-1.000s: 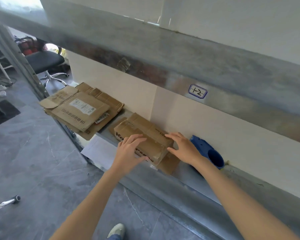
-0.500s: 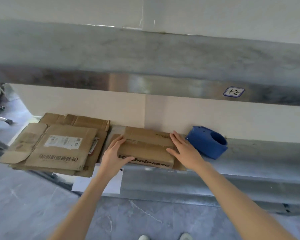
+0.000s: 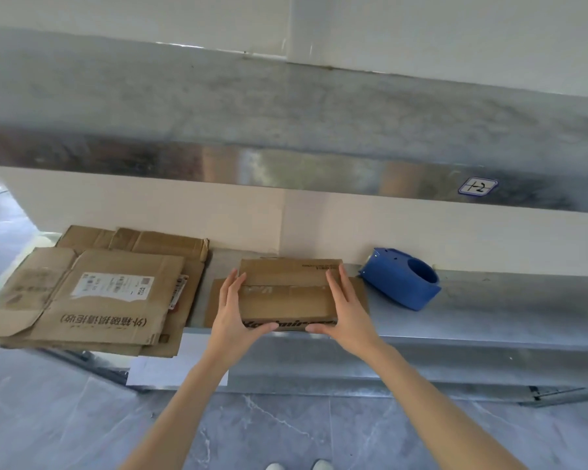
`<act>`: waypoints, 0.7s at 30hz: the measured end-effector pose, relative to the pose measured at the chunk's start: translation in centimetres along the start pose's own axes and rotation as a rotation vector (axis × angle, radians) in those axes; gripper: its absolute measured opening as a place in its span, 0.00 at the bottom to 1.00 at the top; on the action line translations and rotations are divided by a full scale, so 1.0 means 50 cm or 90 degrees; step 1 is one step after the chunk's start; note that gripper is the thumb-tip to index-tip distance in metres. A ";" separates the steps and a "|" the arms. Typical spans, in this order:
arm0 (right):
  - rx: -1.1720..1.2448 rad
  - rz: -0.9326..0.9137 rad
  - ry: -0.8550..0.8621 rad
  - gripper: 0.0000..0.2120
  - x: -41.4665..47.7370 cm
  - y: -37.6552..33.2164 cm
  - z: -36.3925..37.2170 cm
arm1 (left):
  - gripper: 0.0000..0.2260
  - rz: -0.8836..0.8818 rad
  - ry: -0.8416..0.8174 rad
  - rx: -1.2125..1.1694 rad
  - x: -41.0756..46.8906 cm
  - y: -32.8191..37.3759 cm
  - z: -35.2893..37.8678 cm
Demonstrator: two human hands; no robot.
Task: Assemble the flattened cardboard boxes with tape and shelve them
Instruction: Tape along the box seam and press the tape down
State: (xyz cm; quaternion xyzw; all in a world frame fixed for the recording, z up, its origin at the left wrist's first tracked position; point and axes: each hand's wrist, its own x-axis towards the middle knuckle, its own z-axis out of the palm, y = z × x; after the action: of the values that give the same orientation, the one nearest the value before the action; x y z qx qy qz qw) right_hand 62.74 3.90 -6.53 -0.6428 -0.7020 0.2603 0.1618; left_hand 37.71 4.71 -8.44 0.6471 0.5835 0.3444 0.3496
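Both hands are on the small cardboard box [image 3: 287, 293] at the middle of the metal shelf [image 3: 489, 320]. The left hand [image 3: 233, 312] presses flat against the box's left end, fingers pointing away toward the wall, thumb hooked under the front edge. The right hand [image 3: 345, 308] mirrors it on the right end, thumb tucked along the printed front face. So the box is clamped between two open palms, gripped from either side rather than wrapped in a fist. Its top flaps look folded down and meet along a seam across the top; whether anything is inside cannot be told. The box sits on a flat piece of cardboard [image 3: 214, 300] that pokes out at both ends.

Off to the left, a stack of flattened boxes [image 3: 92, 293] lies on the same shelf, overhanging its front edge, the top one carrying a white shipping label and dark printed characters. To the right of the box, near the wall, a blue tape dispenser [image 3: 403, 278] rests on its side, its round opening facing right. Above, the upper shelf's metal edge bears a small label [image 3: 477, 187] with handwriting. A white sheet [image 3: 170, 364] hangs below the shelf front. Grey tiled floor [image 3: 65, 422] below.
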 end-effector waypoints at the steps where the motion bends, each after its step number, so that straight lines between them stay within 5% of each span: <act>1: -0.010 -0.003 0.011 0.56 0.000 0.000 0.007 | 0.48 -0.001 -0.014 -0.019 0.001 -0.002 0.002; 11: 0.026 -0.005 0.020 0.52 -0.001 0.004 0.002 | 0.46 0.012 -0.050 -0.019 0.001 -0.004 -0.015; 21: 0.043 -0.044 -0.071 0.53 0.000 0.050 -0.052 | 0.59 0.022 -0.290 0.029 0.020 -0.020 -0.120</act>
State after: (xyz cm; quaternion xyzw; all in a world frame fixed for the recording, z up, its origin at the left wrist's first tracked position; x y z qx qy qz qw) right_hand 66.25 4.42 -5.86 -0.5970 -0.7223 0.3139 0.1528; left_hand 32.15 6.06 -6.16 0.7256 0.4864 0.1820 0.4514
